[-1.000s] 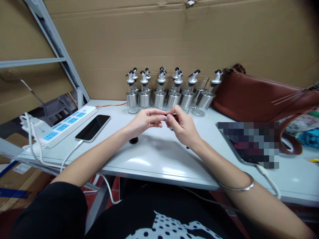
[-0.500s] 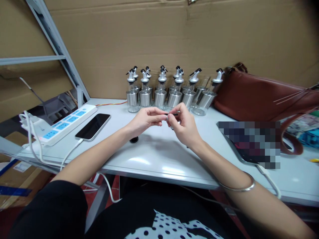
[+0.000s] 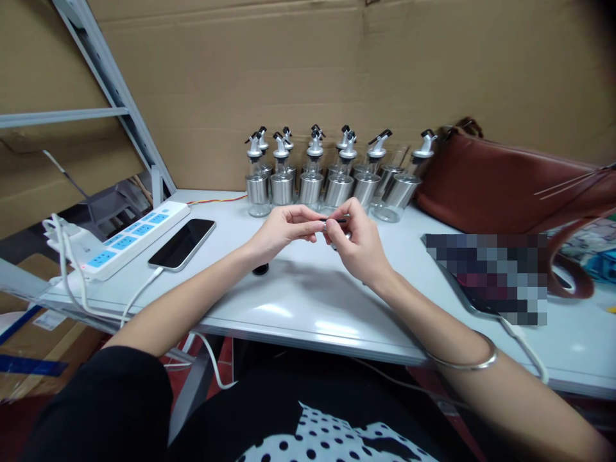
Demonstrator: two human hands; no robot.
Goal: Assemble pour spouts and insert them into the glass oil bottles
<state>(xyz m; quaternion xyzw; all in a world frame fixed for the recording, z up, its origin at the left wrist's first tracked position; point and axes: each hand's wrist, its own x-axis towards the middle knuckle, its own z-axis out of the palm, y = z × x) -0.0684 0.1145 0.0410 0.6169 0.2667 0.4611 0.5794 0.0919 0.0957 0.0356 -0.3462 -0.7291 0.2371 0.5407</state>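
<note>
Over the middle of the table, my left hand (image 3: 285, 232) and my right hand (image 3: 357, 242) meet, fingertips pinched together. Between them is a small silver-and-black pourer top (image 3: 339, 221), like those on the bottles; the fingers cover most of it. Both hands grip it, the right one wrapped further around. Behind them stand several glass oil bottles (image 3: 310, 188) with steel sleeves, most capped with silver pourers and black levers. A round black piece (image 3: 260, 269) lies on the table below my left wrist, partly hidden by it.
To the left are a white power strip (image 3: 137, 240) and a phone (image 3: 183, 244) on a charging cable. A brown leather bag (image 3: 510, 183) and a blurred-out device (image 3: 486, 276) lie to the right. Cardboard (image 3: 231, 70) closes off the back.
The whole view has shifted slightly. Both hands keep the same pinch on the pourer top, with hardly any visible movement of the fingers.
</note>
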